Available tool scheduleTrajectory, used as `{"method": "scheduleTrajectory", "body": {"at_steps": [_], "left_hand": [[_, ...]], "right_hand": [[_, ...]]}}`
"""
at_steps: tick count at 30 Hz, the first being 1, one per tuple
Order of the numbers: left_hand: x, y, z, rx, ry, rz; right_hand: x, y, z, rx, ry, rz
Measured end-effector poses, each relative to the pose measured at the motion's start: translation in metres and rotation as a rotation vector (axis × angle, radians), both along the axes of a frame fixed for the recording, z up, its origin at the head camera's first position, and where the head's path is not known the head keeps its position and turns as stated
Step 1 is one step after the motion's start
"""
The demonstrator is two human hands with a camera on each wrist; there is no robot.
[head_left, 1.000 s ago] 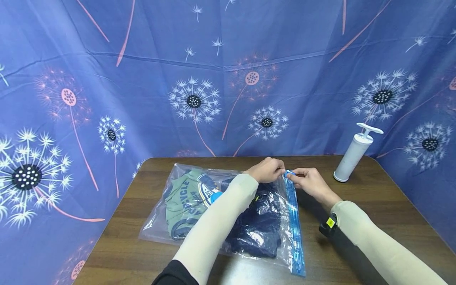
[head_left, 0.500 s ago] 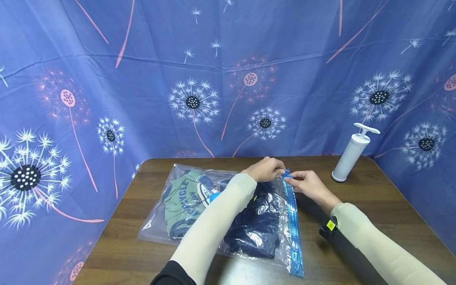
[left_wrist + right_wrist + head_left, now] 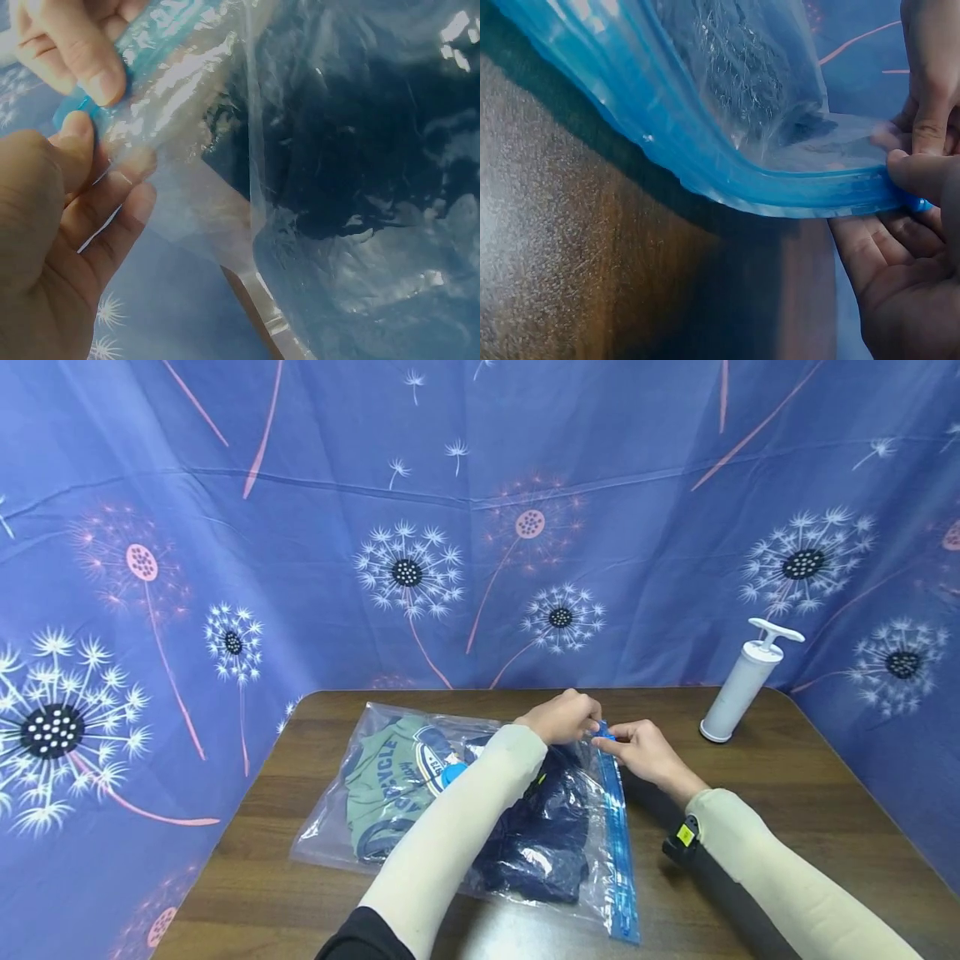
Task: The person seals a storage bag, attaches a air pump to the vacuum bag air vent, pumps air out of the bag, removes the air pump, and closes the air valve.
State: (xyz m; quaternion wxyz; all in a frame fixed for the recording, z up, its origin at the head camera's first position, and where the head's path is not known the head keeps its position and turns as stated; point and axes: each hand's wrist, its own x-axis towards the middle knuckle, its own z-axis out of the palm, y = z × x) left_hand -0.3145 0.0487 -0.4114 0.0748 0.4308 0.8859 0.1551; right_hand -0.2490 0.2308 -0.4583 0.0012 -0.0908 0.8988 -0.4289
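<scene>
A clear plastic storage bag point(image 3: 330, 839) lies flat on the table, with a blue zip strip point(image 3: 621, 868) along its right edge. Inside it are a green printed shirt point(image 3: 386, 789) and a dark navy garment point(image 3: 536, 860); a round blue valve point(image 3: 452, 774) shows between them. My left hand point(image 3: 561, 717) pinches the bag's far right corner, at the strip's end. Right beside it, my right hand point(image 3: 648, 756) pinches the strip between thumb and fingers. In the right wrist view, a small blue piece point(image 3: 919, 204) pokes out by the right thumb, mostly hidden.
A white hand pump point(image 3: 741, 693) with a T-handle stands at the table's back right. The brown wooden table point(image 3: 247, 885) meets a blue dandelion-print cloth point(image 3: 480, 552) hanging behind. My left forearm crosses over the bag.
Both hands stay at the bag's corner. The right fingers have shifted slightly along the strip and changed their hold; the blue piece visible earlier at their tips is now mostly covered. The bag barely moves.
</scene>
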Motion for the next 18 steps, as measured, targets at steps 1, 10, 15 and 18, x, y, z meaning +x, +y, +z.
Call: {"method": "scheduleTrajectory", "body": {"at_steps": [1, 10, 15, 18], "left_hand": [[0.0003, 0.0001, 0.0001, -0.010, 0.010, -0.005], [-0.0007, 0.0016, 0.0007, 0.047, -0.012, -0.014], [0.0010, 0.0022, 0.0027, 0.020, 0.031, 0.026], [0.0018, 0.0031, 0.0031, 0.007, 0.071, 0.039]], "right_hand": [[0.0006, -0.0005, -0.0003, -0.010, -0.006, -0.010], [-0.0014, -0.0007, 0.0030, 0.010, -0.033, 0.002], [-0.0034, -0.0009, 0.0049, 0.020, -0.009, 0.039], [-0.0019, -0.0001, 0.0032, 0.017, -0.009, 0.034]]}}
